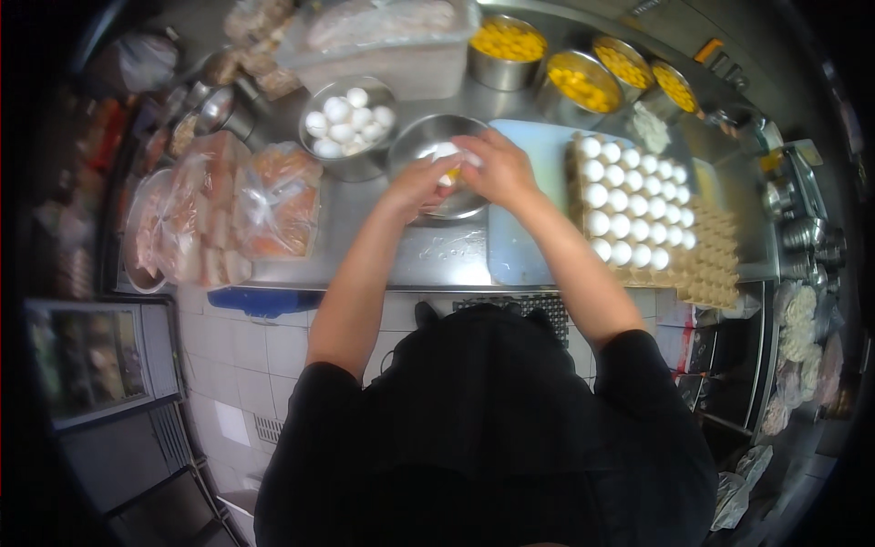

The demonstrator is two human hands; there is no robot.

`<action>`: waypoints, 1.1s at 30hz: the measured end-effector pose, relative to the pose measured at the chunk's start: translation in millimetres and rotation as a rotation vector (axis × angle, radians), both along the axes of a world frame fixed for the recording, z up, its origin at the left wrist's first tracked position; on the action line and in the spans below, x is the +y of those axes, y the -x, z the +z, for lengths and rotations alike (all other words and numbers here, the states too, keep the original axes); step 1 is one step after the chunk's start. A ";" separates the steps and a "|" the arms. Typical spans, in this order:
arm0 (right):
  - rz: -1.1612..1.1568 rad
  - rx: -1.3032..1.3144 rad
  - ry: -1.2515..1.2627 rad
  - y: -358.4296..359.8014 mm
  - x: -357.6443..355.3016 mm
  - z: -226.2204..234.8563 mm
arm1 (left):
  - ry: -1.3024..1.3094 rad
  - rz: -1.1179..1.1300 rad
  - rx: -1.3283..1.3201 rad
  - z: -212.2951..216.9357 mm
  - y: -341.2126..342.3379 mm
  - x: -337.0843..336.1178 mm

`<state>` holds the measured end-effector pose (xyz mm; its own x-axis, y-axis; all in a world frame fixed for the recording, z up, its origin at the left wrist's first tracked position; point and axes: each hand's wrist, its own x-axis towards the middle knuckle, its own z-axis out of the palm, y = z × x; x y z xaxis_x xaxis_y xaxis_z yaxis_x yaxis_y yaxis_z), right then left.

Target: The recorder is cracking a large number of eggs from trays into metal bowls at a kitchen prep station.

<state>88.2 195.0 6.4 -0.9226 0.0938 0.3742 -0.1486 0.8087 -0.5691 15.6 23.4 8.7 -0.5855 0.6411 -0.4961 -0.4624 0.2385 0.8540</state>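
The left hand (416, 190) and right hand (503, 170) have their fingers curled around what looks, through the blur, like a cracked egg (453, 173), above a metal bowl (427, 134).

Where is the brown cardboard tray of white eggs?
In the head view, the egg tray is right of the person's right hand, overlapping the pale blue rectangular board.

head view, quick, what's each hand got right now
Left hand: closed on a broken egg, yellow showing, above the steel bowl.
Right hand: closed on the same egg's shell.
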 end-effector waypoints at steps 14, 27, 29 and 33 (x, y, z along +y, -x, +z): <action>-0.174 -0.348 0.795 13.0 10.5 10.2 | 0.270 0.150 0.855 21.7 112.3 -34.5; 0.010 -0.572 1.378 27.3 -5.3 -13.3 | 0.163 -0.241 0.830 10.3 43.5 -0.5; -0.038 -0.523 1.105 30.1 -8.2 -13.9 | 0.059 -0.270 0.827 0.9 35.0 5.8; -0.082 -0.455 0.803 32.0 -8.1 -12.8 | 0.007 -0.278 0.834 -12.1 39.5 4.8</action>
